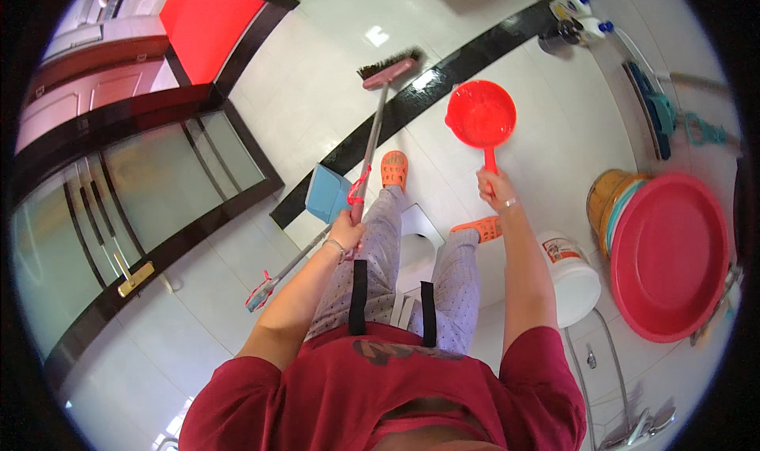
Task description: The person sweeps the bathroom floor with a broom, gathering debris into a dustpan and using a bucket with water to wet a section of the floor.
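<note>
My left hand (347, 232) grips the upper end of a long-handled broom (375, 124), near a red string tied round the handle. The broom's pink head (389, 74) with dark bristles lies out ahead, over the pale tiles beside a black floor strip (469, 56). In my right hand (497, 189) is the handle of a red plastic water dipper (482, 114), held out in front of me. Its bowl faces up and looks wet inside; how much water it holds I cannot tell. A blue long-handled dustpan (328, 193) stands to the left of the broom handle.
A squat toilet (415, 249) lies between my legs. To the right are a white bucket (570, 291), a large red basin (671, 258) in front of other tubs, and a squeegee-like tool (656, 110) by the wall. Bottles (585, 18) stand farther off. A glass door (136, 184) is on the left.
</note>
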Motion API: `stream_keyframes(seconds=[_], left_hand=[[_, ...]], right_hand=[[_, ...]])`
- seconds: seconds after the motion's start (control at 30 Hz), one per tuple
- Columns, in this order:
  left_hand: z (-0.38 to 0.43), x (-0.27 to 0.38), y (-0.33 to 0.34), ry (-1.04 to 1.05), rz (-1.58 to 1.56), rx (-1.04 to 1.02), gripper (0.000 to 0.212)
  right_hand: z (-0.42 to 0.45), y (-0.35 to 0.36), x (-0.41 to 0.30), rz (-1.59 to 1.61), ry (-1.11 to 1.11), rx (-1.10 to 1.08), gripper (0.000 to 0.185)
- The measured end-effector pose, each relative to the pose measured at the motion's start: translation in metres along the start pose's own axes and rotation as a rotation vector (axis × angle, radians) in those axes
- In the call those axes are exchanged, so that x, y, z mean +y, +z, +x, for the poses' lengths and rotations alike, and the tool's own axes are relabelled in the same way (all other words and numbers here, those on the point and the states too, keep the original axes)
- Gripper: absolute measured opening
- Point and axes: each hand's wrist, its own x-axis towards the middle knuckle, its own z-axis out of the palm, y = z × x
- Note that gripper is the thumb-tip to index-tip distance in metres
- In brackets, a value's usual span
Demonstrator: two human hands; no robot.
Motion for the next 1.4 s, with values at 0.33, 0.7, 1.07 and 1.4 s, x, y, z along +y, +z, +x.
stream_keyframes(seconds=[0.33, 0.7, 1.07, 1.4], left_hand=[[0.011, -0.002, -0.019, 0.045, 0.043, -0.059, 0.036], [0.014, -0.001, -0.033, 0.025, -0.120, -0.126, 0.037], [0.000, 0.016, -0.010, -0.102, -0.360, -0.096, 0.030], [0.005, 0.033, 0.018, -0.180, -0.353, -0.010, 0.025]], right_hand=[[0.160, 0.145, -0.100, -1.088, -0.252, 0.513, 0.025], [0.138, 0.197, -0.118, -1.381, -0.623, 0.791, 0.028], [-0.102, -0.053, 0.050, 0.029, -0.571, 1.025, 0.025], [-0.246, -0.274, 0.165, 1.120, -0.448, 1.093, 0.020]])
